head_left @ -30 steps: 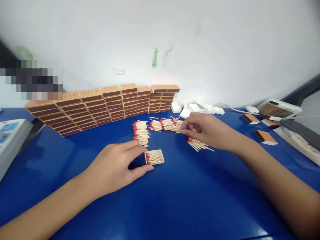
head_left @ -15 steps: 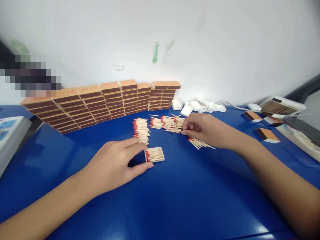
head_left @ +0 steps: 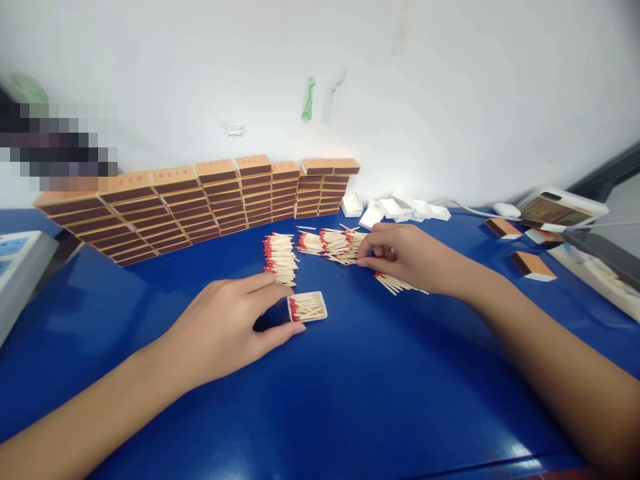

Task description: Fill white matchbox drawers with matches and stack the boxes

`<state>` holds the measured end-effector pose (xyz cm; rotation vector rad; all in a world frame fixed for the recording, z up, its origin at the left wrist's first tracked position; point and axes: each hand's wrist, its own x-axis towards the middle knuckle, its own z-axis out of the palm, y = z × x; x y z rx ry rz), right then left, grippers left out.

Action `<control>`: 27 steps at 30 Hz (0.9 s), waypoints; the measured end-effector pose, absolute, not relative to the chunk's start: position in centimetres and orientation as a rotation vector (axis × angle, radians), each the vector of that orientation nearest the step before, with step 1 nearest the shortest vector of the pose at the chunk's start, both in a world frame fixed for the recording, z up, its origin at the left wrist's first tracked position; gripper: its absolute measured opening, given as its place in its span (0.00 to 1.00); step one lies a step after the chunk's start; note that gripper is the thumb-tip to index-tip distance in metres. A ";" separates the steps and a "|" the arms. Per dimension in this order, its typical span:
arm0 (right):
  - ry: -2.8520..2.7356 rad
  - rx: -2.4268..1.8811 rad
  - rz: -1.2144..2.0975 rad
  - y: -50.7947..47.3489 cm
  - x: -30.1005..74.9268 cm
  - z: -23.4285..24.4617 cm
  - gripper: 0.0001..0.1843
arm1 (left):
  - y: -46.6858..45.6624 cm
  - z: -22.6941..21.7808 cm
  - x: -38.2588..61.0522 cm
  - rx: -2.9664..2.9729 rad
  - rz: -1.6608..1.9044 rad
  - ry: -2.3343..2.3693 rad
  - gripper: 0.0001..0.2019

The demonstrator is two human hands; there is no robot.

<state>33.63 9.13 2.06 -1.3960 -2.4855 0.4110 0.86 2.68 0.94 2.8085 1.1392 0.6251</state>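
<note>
My left hand [head_left: 235,327] holds a small white matchbox tray [head_left: 326,313] by its left end, thumb along the near side and fingers along the far side. Red-tipped matches [head_left: 307,308] lie inside the tray, heads to the left. Over the loose match pile, my right hand [head_left: 395,257] has thumb and fingertips pinched together at some matches [head_left: 345,247]; how many is hidden. More matches [head_left: 397,285] fan out below that hand. Another heap of matches [head_left: 280,257] lies just beyond my left fingers.
Stacked matchboxes [head_left: 215,193] form a wall along the back left. Several white trays [head_left: 395,208] lie by the wall. At right are loose matchboxes [head_left: 533,265], a white cable [head_left: 460,208] and a white-edged device [head_left: 565,203]. A white box [head_left: 25,273] stands at left on the blue table [head_left: 320,407].
My right hand has shifted slightly left over the match pile, its fingertips staying pinched. My left hand stays at the tray. The whole view has moved a little.
</note>
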 end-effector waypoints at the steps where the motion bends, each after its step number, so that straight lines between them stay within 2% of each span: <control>1: -2.489 -1.402 0.411 9.1 33.6 2.1 0.09 | 2.7 0.9 0.8 2.808 0.624 1.140 0.13; 27: -2.599 -1.459 0.394 8.1 33.7 3.3 0.06 | 2.7 0.8 0.9 2.813 0.638 1.137 0.13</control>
